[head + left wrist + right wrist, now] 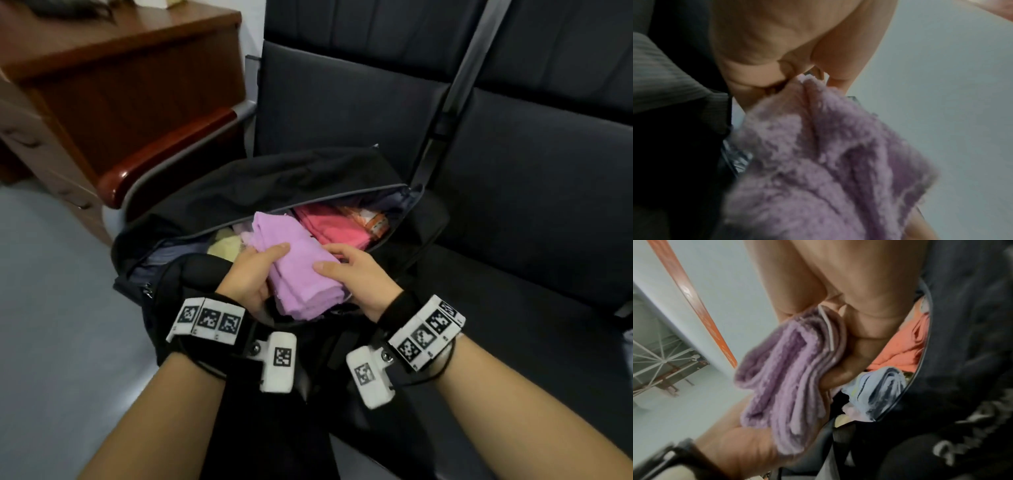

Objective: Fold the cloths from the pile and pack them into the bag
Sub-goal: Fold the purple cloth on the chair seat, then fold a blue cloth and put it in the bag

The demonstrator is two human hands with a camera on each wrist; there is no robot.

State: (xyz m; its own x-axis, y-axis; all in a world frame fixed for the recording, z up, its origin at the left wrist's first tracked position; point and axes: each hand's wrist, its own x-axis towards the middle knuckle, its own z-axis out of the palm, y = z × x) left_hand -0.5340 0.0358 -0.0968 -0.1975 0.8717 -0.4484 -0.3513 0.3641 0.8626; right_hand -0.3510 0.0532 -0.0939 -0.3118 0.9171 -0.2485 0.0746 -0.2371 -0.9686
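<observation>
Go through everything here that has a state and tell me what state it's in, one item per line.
Purple cloth: folded, held over the bag's opening.
Black bag: unzipped, open, on the seat.
Pink cloth: folded, inside the bag.
Yellow cloth: inside the bag, mostly hidden.
Left hand: grips the purple cloth.
Right hand: grips the purple cloth.

Office waiting area: linked black seats (513,144), wooden desk (120,85)

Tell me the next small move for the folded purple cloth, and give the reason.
Probably lower the purple cloth into the open black bag, into the gap between the pink cloth and the yellow cloth. The cloth already looks folded, the left hand and the right hand both grip it directly above the opening, and the zip is open with packed cloths visible inside.
</observation>
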